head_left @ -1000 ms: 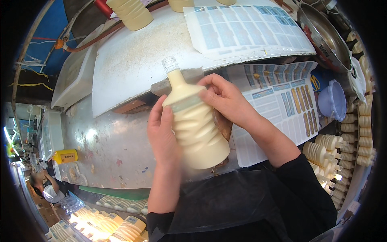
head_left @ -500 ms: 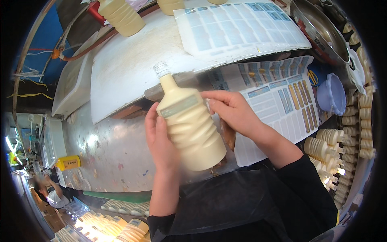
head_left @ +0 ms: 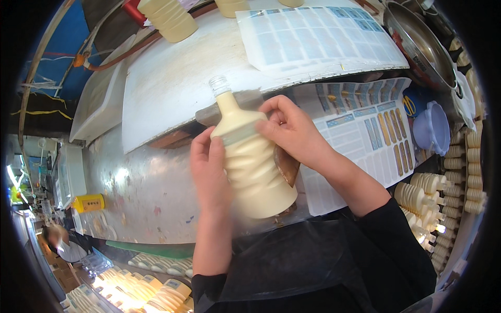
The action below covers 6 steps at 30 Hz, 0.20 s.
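Observation:
A cream-coloured bottle [head_left: 258, 180] with wavy ridges and a clear threaded neck leans in front of me, neck pointing away. Across its shoulder runs a grey-green label strip [head_left: 240, 134]. My left hand [head_left: 209, 164] closes on the bottle's left side, its thumb at the strip's left end. On the other side my right hand [head_left: 295, 129] presses its thumb on the strip's right end, with the forefinger bent at the bottle's shoulder. Part of a brown, rounded object [head_left: 287, 167] shows behind the bottle; its kind is unclear.
Sheets of blue and gold labels [head_left: 360, 130] lie right of the bottle. Another label sheet [head_left: 313, 39] covers part of the white board [head_left: 172, 78]. A yellow container [head_left: 88, 203] sits left, a lilac bucket [head_left: 431, 128] right. Similar bottles [head_left: 422, 195] stand around; a person [head_left: 68, 248] is far left.
My right thumb has come down onto the strip's right end, where the right fingers were at the bottle's edge before. My left hand keeps its hold. The whole scene has shifted slightly.

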Available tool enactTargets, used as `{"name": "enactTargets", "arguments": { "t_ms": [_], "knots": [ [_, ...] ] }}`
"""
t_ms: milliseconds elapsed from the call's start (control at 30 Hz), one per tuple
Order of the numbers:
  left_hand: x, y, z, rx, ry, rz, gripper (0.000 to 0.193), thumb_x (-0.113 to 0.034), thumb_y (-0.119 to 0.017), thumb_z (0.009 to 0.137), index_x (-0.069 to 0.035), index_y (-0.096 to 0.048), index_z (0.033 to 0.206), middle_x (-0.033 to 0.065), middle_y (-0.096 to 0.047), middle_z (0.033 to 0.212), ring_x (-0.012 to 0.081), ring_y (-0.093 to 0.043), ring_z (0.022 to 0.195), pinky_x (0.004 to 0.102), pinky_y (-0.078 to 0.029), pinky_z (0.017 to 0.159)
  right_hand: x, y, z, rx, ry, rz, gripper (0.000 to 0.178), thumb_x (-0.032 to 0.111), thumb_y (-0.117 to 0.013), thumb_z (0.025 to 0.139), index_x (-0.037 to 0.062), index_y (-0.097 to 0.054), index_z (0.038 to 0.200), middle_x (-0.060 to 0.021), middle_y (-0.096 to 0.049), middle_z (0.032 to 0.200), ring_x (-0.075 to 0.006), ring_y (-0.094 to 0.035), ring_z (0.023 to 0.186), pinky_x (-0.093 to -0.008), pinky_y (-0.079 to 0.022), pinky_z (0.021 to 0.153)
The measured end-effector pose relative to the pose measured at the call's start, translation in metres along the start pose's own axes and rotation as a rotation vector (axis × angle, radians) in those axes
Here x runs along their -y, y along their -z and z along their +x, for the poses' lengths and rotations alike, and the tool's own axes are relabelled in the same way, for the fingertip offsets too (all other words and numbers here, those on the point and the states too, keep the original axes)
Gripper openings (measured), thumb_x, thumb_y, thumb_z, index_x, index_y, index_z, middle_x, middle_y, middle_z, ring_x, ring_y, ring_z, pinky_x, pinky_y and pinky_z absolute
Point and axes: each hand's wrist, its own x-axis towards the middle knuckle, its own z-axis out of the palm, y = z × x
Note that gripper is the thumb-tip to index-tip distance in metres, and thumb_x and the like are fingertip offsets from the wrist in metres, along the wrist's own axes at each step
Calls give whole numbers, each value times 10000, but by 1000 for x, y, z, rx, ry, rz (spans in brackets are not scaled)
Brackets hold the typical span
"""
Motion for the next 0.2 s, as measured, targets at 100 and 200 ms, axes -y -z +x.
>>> {"name": "enactTargets", "arguments": {
  "t_ms": [100,200],
  "knots": [
    [0,-2,-1,1,5,-51,275,-154,-574,1060,7,-565,1282,97,-626,1217,143,-596,1087,298,-492,958,-3,-1,2,-5,7,1,311,206,-705,967,30,-566,1183,18,-581,868,-37,-549,796,-209,-457,709],
    [8,5,3,-18,-26,-15,287,-192,-574,1069,-5,-554,1286,125,-664,1215,190,-667,1066,335,-573,933,-4,-4,4,-11,-51,37,329,189,-710,960,35,-555,1207,7,-618,896,-42,-567,814,-210,-461,709]
  ]
}}
